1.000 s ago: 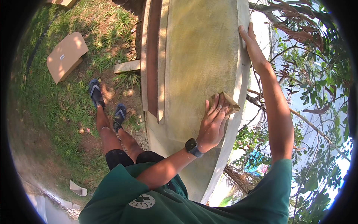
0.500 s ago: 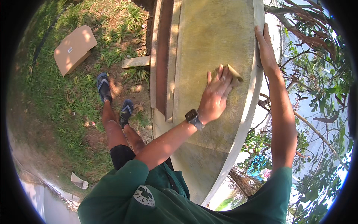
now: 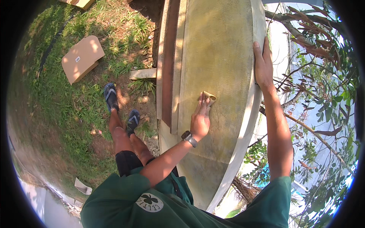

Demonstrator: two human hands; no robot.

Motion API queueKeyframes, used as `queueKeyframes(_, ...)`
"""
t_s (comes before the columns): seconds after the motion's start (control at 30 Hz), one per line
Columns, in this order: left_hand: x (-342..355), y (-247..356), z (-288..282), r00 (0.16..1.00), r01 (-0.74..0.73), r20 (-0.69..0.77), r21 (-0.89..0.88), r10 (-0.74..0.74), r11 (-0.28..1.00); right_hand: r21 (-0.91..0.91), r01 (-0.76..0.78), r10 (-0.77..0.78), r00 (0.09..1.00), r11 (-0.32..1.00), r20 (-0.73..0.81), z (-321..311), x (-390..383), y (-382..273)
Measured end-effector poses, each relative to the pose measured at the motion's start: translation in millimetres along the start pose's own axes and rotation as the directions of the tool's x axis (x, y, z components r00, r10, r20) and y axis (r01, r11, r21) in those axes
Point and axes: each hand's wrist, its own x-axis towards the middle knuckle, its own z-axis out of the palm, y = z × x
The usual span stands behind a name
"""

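Under the flat fingers of my left hand [image 3: 201,121] is a curled, tan sheet of sandpaper [image 3: 210,97], pressed onto a yellowish, worn boat hull [image 3: 216,45]. A dark watch sits on that wrist. Fine pale dust speckles the skin. Farther up and to the right, my right hand [image 3: 263,66] rests along the hull's pale right edge, fingers stretched out, holding nothing. The hull narrows toward me. Along its left side run a reddish-brown strip [image 3: 170,64] and pale raised ribs.
Leafy branches [image 3: 304,41] crowd the right side, close to my right arm. My sandalled feet [image 3: 132,121] stand on grass and dirt at left. A cardboard piece [image 3: 81,59] lies on the grass. A short plank [image 3: 143,73] juts from the hull's left side.
My left hand has slid the sandpaper toward me and left across the hull. My right hand stays on the edge, slightly nearer. The view has shifted a little.
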Motion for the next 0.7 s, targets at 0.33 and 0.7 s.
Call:
queueKeyframes(0.33, -70.4, -7.8, -4.8, 0.980, -0.032, 0.194, -0.115, 0.054, 0.993, -0.014, 0.002, -0.002, 1.000, 1.000, 0.000, 0.4, -0.5, -1.6)
queueKeyframes(0.7, 112.3, 83.2, -22.0, 0.937, -0.349, 0.040, 0.012, 0.348, 0.937, -0.038, -0.009, 0.008, 1.000, 0.999, -0.021, 3.1, -0.1, 3.8)
